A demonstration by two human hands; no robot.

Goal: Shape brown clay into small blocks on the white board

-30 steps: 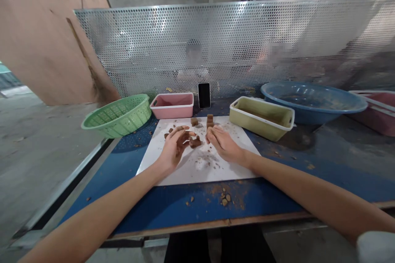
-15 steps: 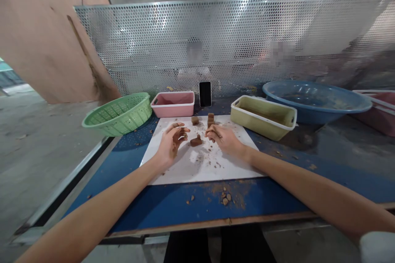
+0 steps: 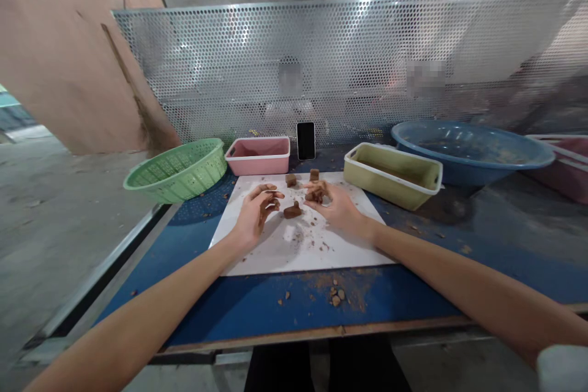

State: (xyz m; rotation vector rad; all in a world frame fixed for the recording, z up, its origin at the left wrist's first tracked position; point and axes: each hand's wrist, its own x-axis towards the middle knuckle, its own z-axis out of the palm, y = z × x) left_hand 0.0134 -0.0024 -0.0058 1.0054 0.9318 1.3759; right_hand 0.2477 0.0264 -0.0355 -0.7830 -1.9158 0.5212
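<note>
My right hand has its thumb and fingers closed around a small brown clay lump over the right half of a white board. My left hand hovers at the board's left side, fingers curved and apart, with nothing in them. Between the two hands lies a brown clay piece with a small knob on top. Farther back on the board sit two blocky clay pieces, a left block and a right block. Clay crumbs are scattered across the board.
Behind the board stand a green basket, a pink bin, an upright phone, an olive bin and a wide blue basin. A perforated metal panel rises behind them. Clay bits lie near the blue table's front edge.
My right hand's fingers have opened out and closed around a clay lump in front of the right block. My left hand has barely moved.
</note>
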